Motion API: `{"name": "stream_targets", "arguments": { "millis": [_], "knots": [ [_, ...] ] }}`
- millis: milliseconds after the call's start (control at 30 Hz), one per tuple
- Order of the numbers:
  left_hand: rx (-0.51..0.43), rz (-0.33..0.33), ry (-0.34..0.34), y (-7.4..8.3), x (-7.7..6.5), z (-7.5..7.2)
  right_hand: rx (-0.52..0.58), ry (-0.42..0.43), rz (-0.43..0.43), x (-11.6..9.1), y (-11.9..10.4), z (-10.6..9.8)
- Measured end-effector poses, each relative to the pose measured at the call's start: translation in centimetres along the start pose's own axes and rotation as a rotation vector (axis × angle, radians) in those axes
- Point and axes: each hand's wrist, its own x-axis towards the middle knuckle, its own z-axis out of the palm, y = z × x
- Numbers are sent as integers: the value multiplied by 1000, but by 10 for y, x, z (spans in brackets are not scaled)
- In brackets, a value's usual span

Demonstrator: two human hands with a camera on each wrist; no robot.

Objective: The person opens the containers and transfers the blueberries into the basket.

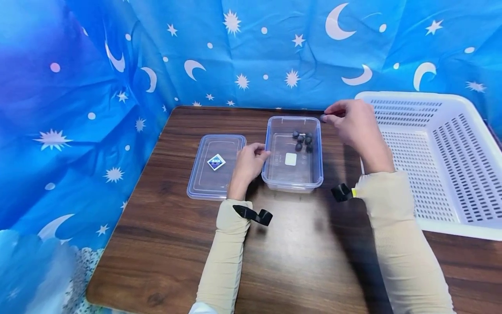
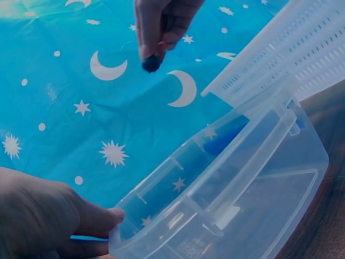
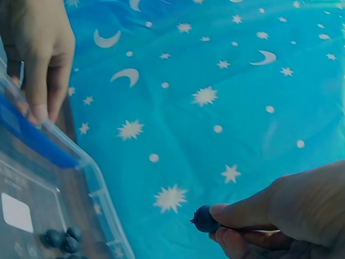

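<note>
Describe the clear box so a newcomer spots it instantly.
On the brown table, a big white basket sits at right and a flat lid at left. Between them stands the clear box; unlike both, it shows dark berries inside.

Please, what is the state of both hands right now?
Left hand: closed, holding the clear container at its edge.
Right hand: closed, pinching one dark berry.

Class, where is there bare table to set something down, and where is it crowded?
Bare table shows in front of the clear box, between the sleeves, and left of the lid, out to the table's edge. It is crowded between lid and box, where the left hand touches the box, and between box and white basket, where the right hand hovers.
</note>
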Motion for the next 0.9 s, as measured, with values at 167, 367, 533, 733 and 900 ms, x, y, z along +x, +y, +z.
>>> {"name": "stream_targets", "arguments": {
  "millis": [167, 367, 533, 733, 900],
  "knots": [
    [3, -16, -17, 2, 0, 2, -24, 23, 71, -1, 10, -11],
    [8, -16, -21, 2, 0, 0, -23, 23, 141, -1, 23, -22],
    [6, -28, -19, 0, 0, -2, -23, 33, 157, 0, 35, -29],
    [8, -17, -19, 0, 0, -1, -8, 42, 188, -3, 52, -39],
    [6, -19, -23, 0, 1, 2, 1, 23, 255, -5, 64, -48]
  ]
}}
